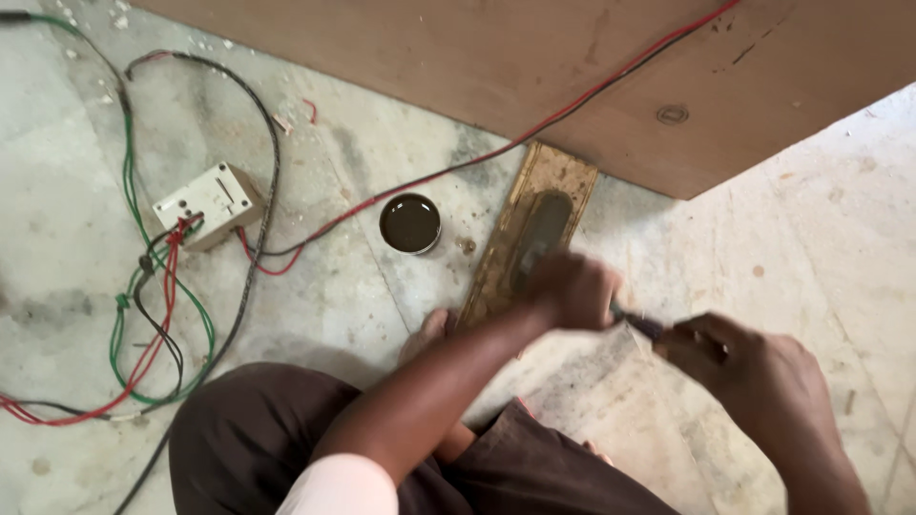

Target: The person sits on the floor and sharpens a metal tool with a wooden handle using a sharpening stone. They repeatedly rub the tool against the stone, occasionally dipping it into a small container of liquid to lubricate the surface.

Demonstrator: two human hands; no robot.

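Left hand [571,289] just right of frame centre, fist closed around the front part of a dark slim tool [641,324]; motion-blurred, so tool type unclear. Right hand [739,367] lower right, fingers curled shut on the rear end of the same tool. Short dark stretch of shaft visible between the two fists. Tool tip hidden under left hand, so contact with the wood unconfirmed.

Directly under and above left hand: narrow wooden strip [528,234] flat on the floor, running diagonally from centre toward upper right. Yellowish, speckled surface, with a long dark oval recess [540,229] in its upper half. Upper end of strip touching or tucked under the edge of a large brown plywood sheet [534,57] filling the top of frame.

Bare foot [425,334] pressed against the strip's lower end, left of the left forearm. Dark trousers [258,439] bottom centre, pale sleeve [339,486] at bottom edge.

Left of strip, near it but apart: small round open tin [410,223] with dark liquid inside.

Further left: white switch box [208,203] on the floor, with red, green and black wires [143,315] looping through the left third of frame. One red-black wire pair [592,95] crossing the plywood toward upper right.

Pale marble floor [821,219] throughout, dusty, small chips scattered.
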